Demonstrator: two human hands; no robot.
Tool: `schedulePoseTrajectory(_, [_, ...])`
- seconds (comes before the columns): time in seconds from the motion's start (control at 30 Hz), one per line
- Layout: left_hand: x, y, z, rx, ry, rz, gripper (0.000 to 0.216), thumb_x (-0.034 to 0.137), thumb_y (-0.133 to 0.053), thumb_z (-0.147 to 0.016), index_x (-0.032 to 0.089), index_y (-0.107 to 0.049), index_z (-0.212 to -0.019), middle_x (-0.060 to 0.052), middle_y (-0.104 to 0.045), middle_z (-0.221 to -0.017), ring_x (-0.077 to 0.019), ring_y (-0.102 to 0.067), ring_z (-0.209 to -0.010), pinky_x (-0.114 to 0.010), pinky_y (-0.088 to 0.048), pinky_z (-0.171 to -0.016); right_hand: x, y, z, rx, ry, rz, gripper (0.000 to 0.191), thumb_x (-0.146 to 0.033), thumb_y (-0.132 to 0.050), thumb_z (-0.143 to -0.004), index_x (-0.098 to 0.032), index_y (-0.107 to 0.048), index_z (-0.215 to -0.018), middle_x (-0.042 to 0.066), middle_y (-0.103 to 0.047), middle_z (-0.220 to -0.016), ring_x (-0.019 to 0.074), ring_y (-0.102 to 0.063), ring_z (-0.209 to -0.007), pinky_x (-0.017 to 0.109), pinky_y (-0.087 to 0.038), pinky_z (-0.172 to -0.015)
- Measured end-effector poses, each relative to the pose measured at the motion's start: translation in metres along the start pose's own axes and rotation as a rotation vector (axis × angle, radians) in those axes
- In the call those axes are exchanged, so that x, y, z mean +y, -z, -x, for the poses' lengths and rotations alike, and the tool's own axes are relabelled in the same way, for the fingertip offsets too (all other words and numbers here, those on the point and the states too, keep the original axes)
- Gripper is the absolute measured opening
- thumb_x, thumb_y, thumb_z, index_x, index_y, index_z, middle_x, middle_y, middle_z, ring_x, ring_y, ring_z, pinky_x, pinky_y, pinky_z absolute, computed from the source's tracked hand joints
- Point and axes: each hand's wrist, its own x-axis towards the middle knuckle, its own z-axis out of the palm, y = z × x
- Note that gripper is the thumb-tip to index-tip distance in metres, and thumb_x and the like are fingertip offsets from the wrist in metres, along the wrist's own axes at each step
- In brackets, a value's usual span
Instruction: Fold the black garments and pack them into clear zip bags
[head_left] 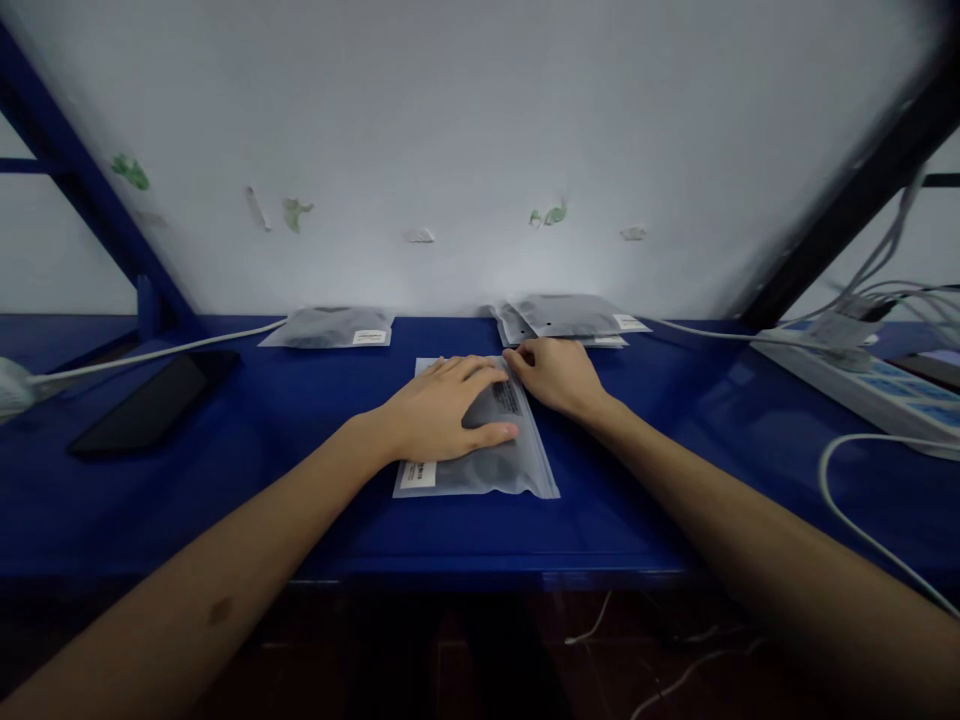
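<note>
A frosted plastic zip bag (480, 472) lies flat on the blue table in front of me, with something dark inside and a white label at its lower left corner. My left hand (450, 405) rests on top of the bag, fingers spread and thumb stretched to the right. At the bag's upper right edge, my right hand (559, 372) is closed, thumb and index finger pinched on the edge of the bag. The other fingers of that hand are curled under and partly hidden.
Similar bags stand at the back: a labelled bag (322, 326) on the left and a small stack of bags (574, 315) on the right. A black phone-like slab (154, 405) lies left. A power strip (862, 375) with cables sits right. A white wall closes the back.
</note>
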Motion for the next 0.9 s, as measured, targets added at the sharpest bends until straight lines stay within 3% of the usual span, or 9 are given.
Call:
schedulePoseTrajectory(0.1, [0.000,0.000,-0.001,-0.040,0.022,0.005,0.080,0.073,-0.039,-0.090,0.024,-0.035,-0.154,-0.008,-0.031,-0.163,-0.0329,-0.030,-0.147,-0.050,-0.023,-0.122,-0.003,-0.001,0.000,0.007,-0.056,-0.004,0.035,-0.040,-0.048,-0.094,-0.018,-0.074,-0.088,0.013,-0.076,-0.088,0.0259,-0.069,-0.084,0.037,-0.044,-0.077])
schedulePoseTrajectory(0.2, [0.002,-0.002,-0.002,-0.045,0.075,-0.001,0.079,0.073,-0.037,-0.090,0.026,-0.034,-0.154,-0.010,-0.037,-0.160,-0.0348,-0.033,-0.145,-0.051,-0.028,-0.119,-0.004,-0.001,0.002,0.001,-0.070,-0.014,0.032,-0.040,-0.051,-0.091,-0.018,-0.074,-0.087,0.013,-0.076,-0.086,0.0268,-0.069,-0.083,0.037,-0.045,-0.074])
schedulePoseTrajectory(0.5, [0.002,-0.006,-0.008,-0.006,0.162,-0.072,0.068,0.065,-0.032,-0.095,0.024,-0.043,-0.149,-0.015,-0.051,-0.145,-0.0366,-0.045,-0.133,-0.055,-0.036,-0.110,-0.008,0.009,0.011,-0.042,0.050,-0.023,0.026,-0.037,-0.057,-0.087,-0.022,-0.067,-0.069,0.007,-0.070,-0.071,0.0216,-0.063,-0.069,0.037,-0.043,-0.071])
schedulePoseTrajectory(0.67, [-0.014,-0.001,-0.009,0.005,0.247,-0.122,0.057,0.048,-0.031,-0.097,0.020,-0.048,-0.144,-0.018,-0.055,-0.137,-0.0359,-0.050,-0.125,-0.054,-0.042,-0.104,-0.016,0.018,0.015,-0.176,0.126,-0.148,0.022,-0.035,-0.060,-0.086,-0.022,-0.063,-0.069,0.002,-0.068,-0.070,0.0167,-0.059,-0.064,0.030,-0.038,-0.062])
schedulePoseTrajectory(0.9, [-0.050,0.002,-0.004,0.091,0.343,-0.167,0.053,0.046,-0.027,-0.100,0.022,-0.052,-0.140,-0.017,-0.059,-0.128,-0.0337,-0.054,-0.123,-0.051,-0.045,-0.101,-0.028,0.032,0.028,-0.283,0.331,-0.298,0.018,-0.027,-0.061,-0.083,-0.021,-0.061,-0.066,0.000,-0.066,-0.069,0.0137,-0.057,-0.064,0.028,-0.040,-0.061])
